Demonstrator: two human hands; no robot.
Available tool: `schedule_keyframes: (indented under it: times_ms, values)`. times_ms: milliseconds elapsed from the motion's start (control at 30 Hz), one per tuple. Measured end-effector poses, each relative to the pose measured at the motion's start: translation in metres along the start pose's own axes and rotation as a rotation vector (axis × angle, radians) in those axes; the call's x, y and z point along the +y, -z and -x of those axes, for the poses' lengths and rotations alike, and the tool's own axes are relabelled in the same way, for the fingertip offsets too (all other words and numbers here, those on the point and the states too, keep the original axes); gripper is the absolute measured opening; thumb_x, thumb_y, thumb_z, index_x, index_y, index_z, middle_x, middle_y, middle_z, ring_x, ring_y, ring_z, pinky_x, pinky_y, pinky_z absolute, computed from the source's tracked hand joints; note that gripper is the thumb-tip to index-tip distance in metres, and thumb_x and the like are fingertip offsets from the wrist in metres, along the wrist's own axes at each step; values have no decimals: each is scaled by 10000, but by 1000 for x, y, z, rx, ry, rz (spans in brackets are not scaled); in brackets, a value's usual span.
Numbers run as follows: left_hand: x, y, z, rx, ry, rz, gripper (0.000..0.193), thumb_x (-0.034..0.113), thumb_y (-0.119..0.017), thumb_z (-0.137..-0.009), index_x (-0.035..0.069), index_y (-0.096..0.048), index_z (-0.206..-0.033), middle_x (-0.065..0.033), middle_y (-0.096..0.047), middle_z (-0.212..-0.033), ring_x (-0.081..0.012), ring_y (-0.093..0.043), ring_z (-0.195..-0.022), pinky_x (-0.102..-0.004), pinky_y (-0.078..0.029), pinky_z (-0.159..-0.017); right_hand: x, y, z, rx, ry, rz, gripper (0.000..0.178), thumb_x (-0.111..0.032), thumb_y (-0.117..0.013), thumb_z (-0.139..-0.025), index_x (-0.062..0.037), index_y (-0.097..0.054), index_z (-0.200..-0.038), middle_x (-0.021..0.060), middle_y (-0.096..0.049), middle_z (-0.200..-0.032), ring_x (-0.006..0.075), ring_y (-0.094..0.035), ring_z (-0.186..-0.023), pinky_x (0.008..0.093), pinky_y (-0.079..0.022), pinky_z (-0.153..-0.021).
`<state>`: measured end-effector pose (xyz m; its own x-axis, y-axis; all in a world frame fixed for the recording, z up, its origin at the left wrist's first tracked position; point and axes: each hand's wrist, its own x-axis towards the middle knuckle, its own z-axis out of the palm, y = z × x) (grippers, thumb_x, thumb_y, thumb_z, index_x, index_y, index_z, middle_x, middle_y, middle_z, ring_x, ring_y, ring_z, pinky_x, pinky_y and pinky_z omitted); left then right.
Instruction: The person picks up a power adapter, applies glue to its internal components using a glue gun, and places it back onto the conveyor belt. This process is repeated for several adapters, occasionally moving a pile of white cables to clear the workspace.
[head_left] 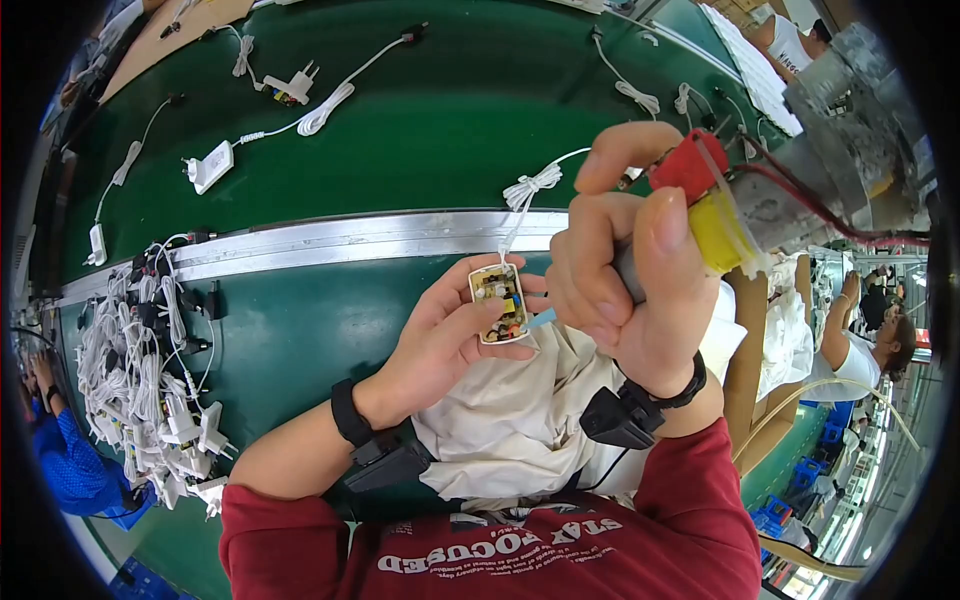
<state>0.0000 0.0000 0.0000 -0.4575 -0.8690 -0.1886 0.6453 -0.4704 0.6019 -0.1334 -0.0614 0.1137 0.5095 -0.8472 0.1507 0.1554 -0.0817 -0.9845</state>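
Observation:
My left hand holds a white power adapter with its casing open. The circuit board inside faces up, with my thumb over part of it. From the adapter's far end a white cable runs to a tied bundle lying across the metal rail. Raised to the right, my right hand is wrapped round a hand tool with a grey body and red and yellow bands. A light-blue tip shows below my right fingers, close to the adapter; whether it touches cannot be made out.
Several white adapters with bundled cables lie on the green belt beyond the metal rail. A heap of adapters is at left. Pale cloth lies before me. At right stands a cardboard box; other people work around.

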Motion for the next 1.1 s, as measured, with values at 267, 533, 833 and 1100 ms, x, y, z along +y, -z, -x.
schedule_keyframes:
  times_ms: [267,533,833,1100]
  values:
    - [2,2,9,-101,-6,318,416,206,-352,-974,8,-293,-1334,-132,-433,-1288,-227,-495,-1161,-440,-452,-964,10,-16,6,31,45,-3,408,-491,-444,-916,-99,-333,-930,-9,-338,-465,67,-274,-336,220,-231,-336]
    - [1,7,18,-125,-9,318,417,218,-338,-978,4,-290,-1332,-125,-437,-1278,-225,-494,-1161,-443,-445,-976,10,-23,8,-34,58,32,443,-509,-454,-905,-82,-344,-953,-8,-339,-465,67,-276,-335,225,-242,-338]
    - [24,11,-33,-101,-263,-102,402,102,-467,-917,57,-359,-1302,-69,-468,-1212,-161,-511,-1092,-354,-492,-871,1,-36,9,45,43,-32,518,-488,-440,-919,-10,-353,-1097,-12,-330,-466,65,-285,-338,223,-243,-343]
    - [71,51,-82,349,-675,-1921,398,182,-625,-782,2,-469,-1100,-180,-543,-1048,-337,-566,-924,-404,-500,-742,-3,-43,9,35,17,-92,449,-435,-448,-932,-11,-378,-1064,-17,-324,-472,58,-283,-350,214,-239,-351]
